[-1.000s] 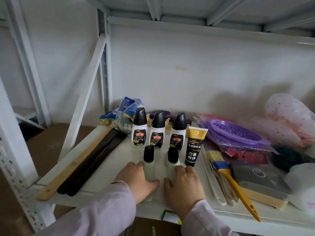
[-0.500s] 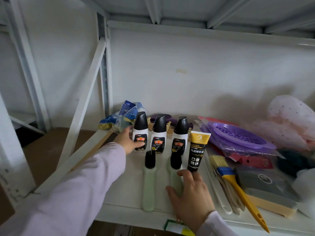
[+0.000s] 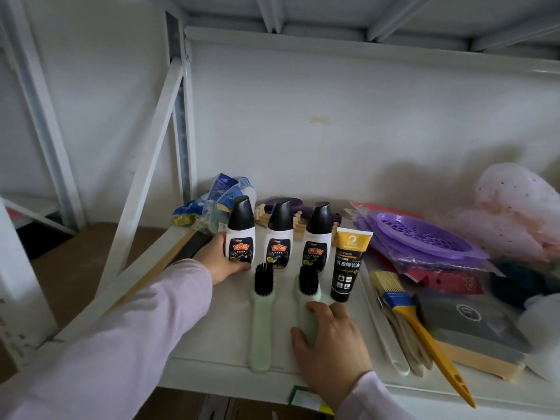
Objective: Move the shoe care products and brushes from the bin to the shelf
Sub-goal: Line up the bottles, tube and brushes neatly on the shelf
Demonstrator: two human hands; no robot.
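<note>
Three white shoe polish bottles with black caps stand in a row on the white shelf [image 3: 212, 338]: left bottle [image 3: 241, 230], middle bottle [image 3: 279, 234], right bottle [image 3: 317, 236]. A black-and-yellow leather cream tube [image 3: 348, 265] stands upright to their right. Two pale green brushes with black bristles lie in front: left brush [image 3: 262, 319] and right brush [image 3: 309, 301]. My left hand [image 3: 219, 259] wraps the base of the left bottle. My right hand [image 3: 330, 350] rests on the right brush's handle. The bin is out of view.
Blue packets [image 3: 212, 201] and long wooden sticks [image 3: 163, 262] lie at the shelf's left. On the right are a purple strainer [image 3: 424, 237], a yellow-handled paintbrush [image 3: 421, 325], a grey block [image 3: 472, 325] and a pink bag [image 3: 515, 207]. A slanted white brace [image 3: 145, 165] stands left.
My left hand left the left brush, reached forward and closed around the left bottle's base. My right hand stayed on the right brush. The camera moved slightly closer.
</note>
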